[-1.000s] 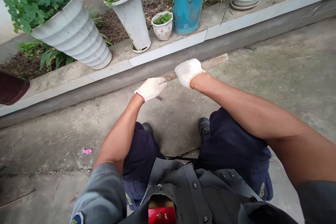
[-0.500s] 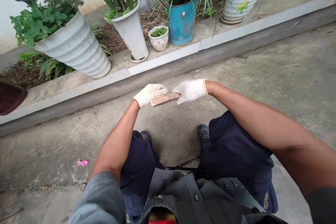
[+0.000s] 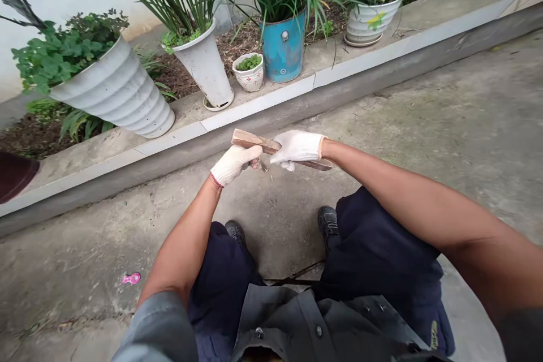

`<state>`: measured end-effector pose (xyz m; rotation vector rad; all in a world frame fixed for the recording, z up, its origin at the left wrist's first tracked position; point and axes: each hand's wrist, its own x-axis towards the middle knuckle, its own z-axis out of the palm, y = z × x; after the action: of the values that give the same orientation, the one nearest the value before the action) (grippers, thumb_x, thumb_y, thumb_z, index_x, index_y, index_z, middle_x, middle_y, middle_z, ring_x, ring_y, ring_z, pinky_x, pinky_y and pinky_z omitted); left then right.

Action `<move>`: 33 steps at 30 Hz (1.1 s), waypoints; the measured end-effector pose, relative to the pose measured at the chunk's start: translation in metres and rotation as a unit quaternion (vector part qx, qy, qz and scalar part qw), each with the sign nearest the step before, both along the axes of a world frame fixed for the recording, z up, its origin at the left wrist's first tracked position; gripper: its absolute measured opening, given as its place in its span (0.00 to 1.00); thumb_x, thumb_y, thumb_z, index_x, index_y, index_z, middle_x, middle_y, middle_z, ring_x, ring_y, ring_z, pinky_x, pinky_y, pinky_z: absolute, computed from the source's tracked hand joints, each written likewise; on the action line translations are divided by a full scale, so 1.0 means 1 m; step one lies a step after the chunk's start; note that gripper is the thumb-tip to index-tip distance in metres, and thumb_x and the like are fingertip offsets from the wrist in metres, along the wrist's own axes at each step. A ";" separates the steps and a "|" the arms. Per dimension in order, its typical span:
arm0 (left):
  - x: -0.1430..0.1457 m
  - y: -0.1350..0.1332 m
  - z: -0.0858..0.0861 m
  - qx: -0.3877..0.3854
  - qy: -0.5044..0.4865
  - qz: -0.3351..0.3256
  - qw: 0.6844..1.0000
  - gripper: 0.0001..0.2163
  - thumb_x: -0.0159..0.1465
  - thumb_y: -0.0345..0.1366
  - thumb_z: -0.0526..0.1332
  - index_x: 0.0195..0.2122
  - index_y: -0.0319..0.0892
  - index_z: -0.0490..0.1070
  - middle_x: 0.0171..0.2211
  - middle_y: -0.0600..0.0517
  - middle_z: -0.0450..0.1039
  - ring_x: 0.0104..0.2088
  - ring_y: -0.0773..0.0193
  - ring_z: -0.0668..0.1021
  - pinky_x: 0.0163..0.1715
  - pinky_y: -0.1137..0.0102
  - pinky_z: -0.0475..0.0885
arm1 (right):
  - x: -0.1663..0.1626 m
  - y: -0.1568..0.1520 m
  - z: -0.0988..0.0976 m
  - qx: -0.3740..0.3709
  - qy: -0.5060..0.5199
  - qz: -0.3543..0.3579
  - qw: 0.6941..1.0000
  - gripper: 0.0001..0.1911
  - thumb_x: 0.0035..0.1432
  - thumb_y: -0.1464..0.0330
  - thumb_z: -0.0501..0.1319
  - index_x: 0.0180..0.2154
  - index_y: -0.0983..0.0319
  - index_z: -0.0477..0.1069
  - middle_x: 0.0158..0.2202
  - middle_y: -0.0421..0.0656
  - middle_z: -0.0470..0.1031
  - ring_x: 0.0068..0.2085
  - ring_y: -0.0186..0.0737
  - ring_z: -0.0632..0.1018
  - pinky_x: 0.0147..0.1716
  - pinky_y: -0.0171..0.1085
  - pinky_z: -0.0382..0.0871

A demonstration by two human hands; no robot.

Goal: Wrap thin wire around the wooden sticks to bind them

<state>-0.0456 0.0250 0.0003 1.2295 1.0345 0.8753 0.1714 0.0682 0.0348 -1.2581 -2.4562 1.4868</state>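
Observation:
My right hand (image 3: 297, 147), in a white knit glove, is closed around a worn wooden bar (image 3: 250, 139). The bar's pale, squared end points up and left; a darker, narrow part (image 3: 316, 164) comes out below the right wrist. My left hand (image 3: 235, 163), gloved too, sits just under the pale end with its thumb against or very near the wood. Its fingers are curled, and small thin bits (image 3: 263, 167) show at their tips, too small to name. The glove hides what lies inside the left fingers.
Potted plants line a low concrete ledge (image 3: 254, 103): a tilted ribbed white pot (image 3: 123, 90), a tall white pot (image 3: 203, 65), a small white pot (image 3: 249, 76) and a blue bucket (image 3: 283, 48). A pink scrap (image 3: 131, 278) lies on the concrete floor (image 3: 85, 249) at left.
The wooden bar has turned, its pale end swinging up and away, and its darker part now shows past my right hand. My left hand has shifted down and left, below the bar.

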 end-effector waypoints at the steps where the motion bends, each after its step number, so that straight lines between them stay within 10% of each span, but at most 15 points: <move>1: 0.001 0.000 -0.001 -0.003 -0.006 0.008 1.000 0.20 0.57 0.50 0.72 0.39 0.39 0.72 0.22 0.56 0.67 0.21 0.70 0.69 0.26 0.70 0.70 | -0.001 0.000 -0.001 0.026 -0.019 -0.005 0.999 0.10 0.53 0.60 0.65 0.34 0.60 0.76 0.24 0.41 0.78 0.25 0.38 0.77 0.28 0.35 0.67; 7: 0.008 0.005 -0.003 -0.002 0.011 0.086 0.996 0.25 0.59 0.61 0.67 0.27 0.44 0.63 0.17 0.60 0.57 0.18 0.70 0.66 0.27 0.67 0.72 | -0.007 -0.005 0.000 0.225 -0.016 -0.119 0.967 0.44 0.51 0.54 0.68 0.67 0.60 0.62 0.49 0.49 0.81 0.43 0.47 0.80 0.37 0.37 0.68; 14: 0.007 0.002 0.001 0.005 0.017 0.102 0.995 0.24 0.61 0.59 0.66 0.26 0.44 0.62 0.16 0.61 0.55 0.17 0.70 0.66 0.29 0.66 0.74 | -0.011 -0.007 0.008 0.249 -0.029 -0.023 0.968 0.16 0.58 0.59 0.63 0.46 0.57 0.76 0.41 0.45 0.81 0.39 0.43 0.78 0.33 0.36 0.61; 21: 0.007 -0.001 0.004 0.021 -0.034 0.100 0.994 0.24 0.58 0.60 0.69 0.30 0.44 0.63 0.17 0.62 0.55 0.17 0.71 0.65 0.29 0.66 0.75 | -0.010 -0.009 0.009 0.236 -0.027 -0.067 0.969 0.15 0.56 0.57 0.63 0.42 0.57 0.75 0.38 0.44 0.81 0.37 0.43 0.78 0.31 0.35 0.62; 28: -0.002 0.001 0.001 0.028 -0.012 0.096 0.995 0.25 0.63 0.62 0.63 0.29 0.43 0.63 0.21 0.56 0.65 0.21 0.68 0.72 0.31 0.67 0.74 | 0.000 -0.008 0.003 0.054 -0.007 -0.071 0.996 0.15 0.58 0.55 0.63 0.41 0.58 0.73 0.28 0.42 0.78 0.24 0.37 0.75 0.24 0.35 0.62; 33: 0.000 -0.002 0.005 0.062 0.196 0.041 0.978 0.15 0.68 0.47 0.61 0.47 0.40 0.73 0.32 0.50 0.77 0.33 0.64 0.79 0.38 0.69 0.72 | 0.009 0.015 -0.003 0.221 -0.075 -0.151 0.961 0.20 0.58 0.52 0.62 0.44 0.60 0.75 0.30 0.46 0.78 0.32 0.44 0.77 0.31 0.38 0.65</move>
<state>-0.0452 0.0231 0.0057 1.5115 1.3677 0.7849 0.1806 0.0834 0.0321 -1.5874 -2.3500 0.7436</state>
